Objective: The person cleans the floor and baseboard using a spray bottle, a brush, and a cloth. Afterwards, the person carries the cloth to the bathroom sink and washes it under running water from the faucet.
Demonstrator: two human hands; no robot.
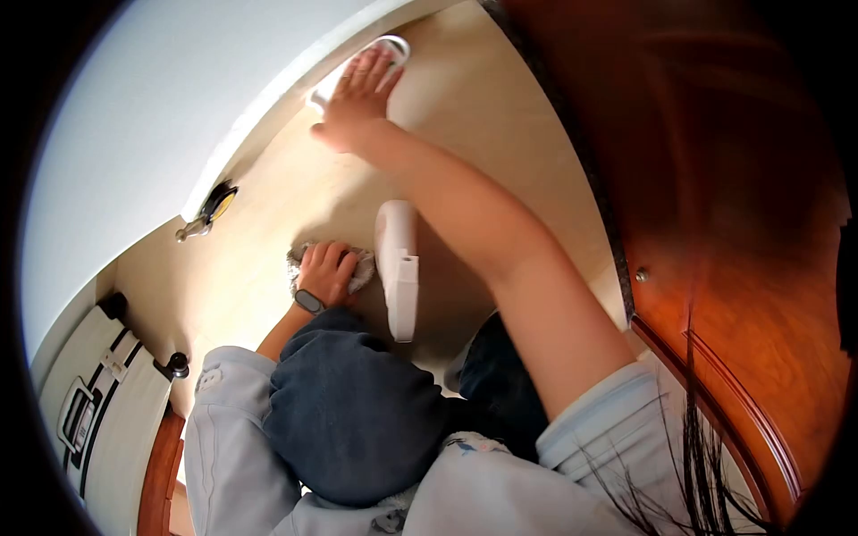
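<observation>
My left hand (327,270), with a dark watch band on the wrist, presses down on a crumpled grey-white cloth (361,271) on the floor, its fingers curled over it. My right arm stretches far forward. At its end my right hand (359,103) lies with fingers spread on a white slipper-like object (399,46) against the foot of the white panel; the palm hides much of it. Between my arms a second white slipper-like object (402,299) appears to stand on its side, just right of the cloth.
A black and yellow round item with a metal end (214,207), perhaps a door stop, sits by the corner of the white panel (179,107). A white suitcase (98,402) lies at lower left. Reddish-brown wooden cabinetry (742,268) borders the beige floor (492,116) on the right.
</observation>
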